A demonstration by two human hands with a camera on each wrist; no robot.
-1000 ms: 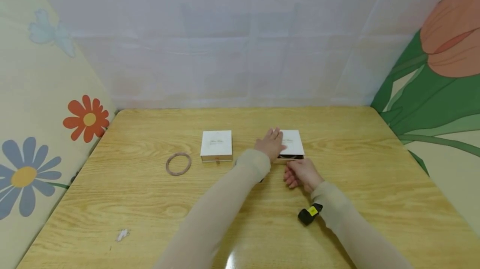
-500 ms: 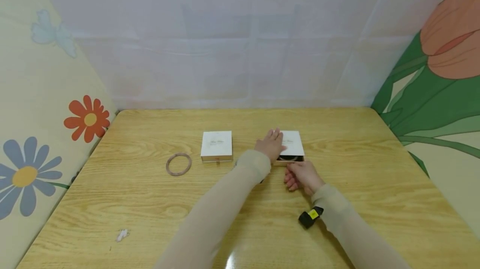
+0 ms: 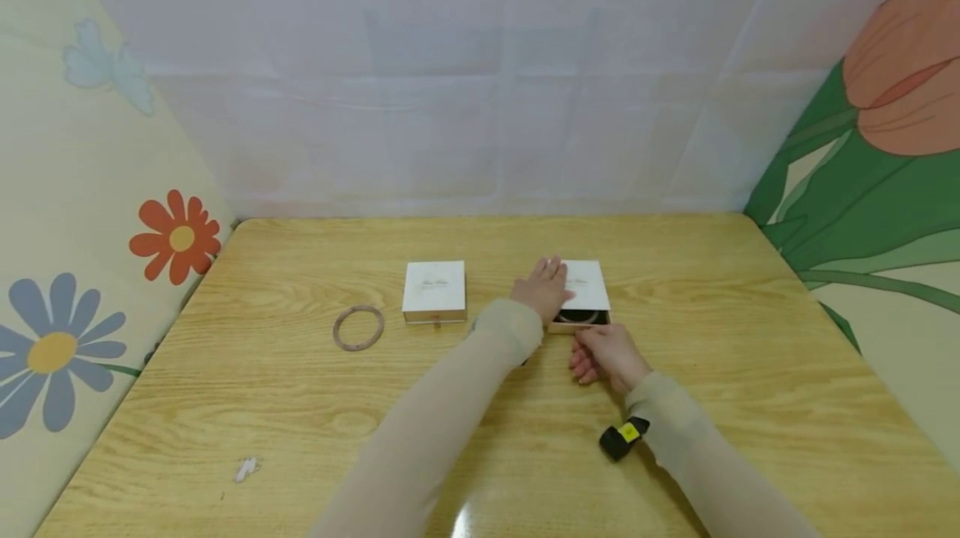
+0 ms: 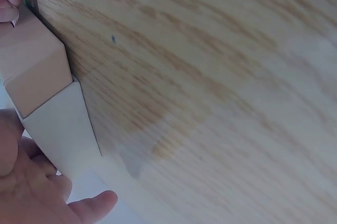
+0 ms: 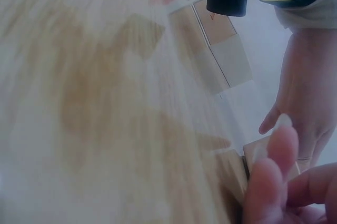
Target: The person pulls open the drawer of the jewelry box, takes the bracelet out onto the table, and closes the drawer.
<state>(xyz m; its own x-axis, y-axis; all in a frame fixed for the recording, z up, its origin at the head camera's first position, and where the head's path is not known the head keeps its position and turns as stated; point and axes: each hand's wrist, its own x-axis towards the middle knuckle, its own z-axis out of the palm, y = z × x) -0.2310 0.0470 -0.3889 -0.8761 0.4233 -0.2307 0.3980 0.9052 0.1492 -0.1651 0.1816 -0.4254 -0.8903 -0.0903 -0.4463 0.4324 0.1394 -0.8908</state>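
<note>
The right-hand white box (image 3: 587,281) has its drawer (image 3: 564,327) pulled partly out at the front. Inside the drawer's dark interior, part of a ring-shaped bangle (image 3: 579,320) shows. My left hand (image 3: 542,295) rests on the left part of the box's top, fingers extended. At the drawer front, my right hand (image 3: 609,355) pinches a small pull tab (image 4: 15,22), its other fingers curled below. The left wrist view shows the drawer's pinkish-tan side (image 4: 39,87) standing out from the white sleeve (image 4: 63,129). Most of the bangle is hidden under the sleeve.
A second white box (image 3: 434,286), shut, stands left of my left hand. Farther left lies a pinkish-brown bangle (image 3: 358,328) flat on the wooden table (image 3: 300,405). A small white scrap (image 3: 246,469) lies near the front left. A white cloth wall (image 3: 480,105) rises behind the table.
The drawer has slid slightly farther out toward me, uncovering more of its dark interior and bangle. My right hand has moved a little toward me with it; the left hand stays on the box.
</note>
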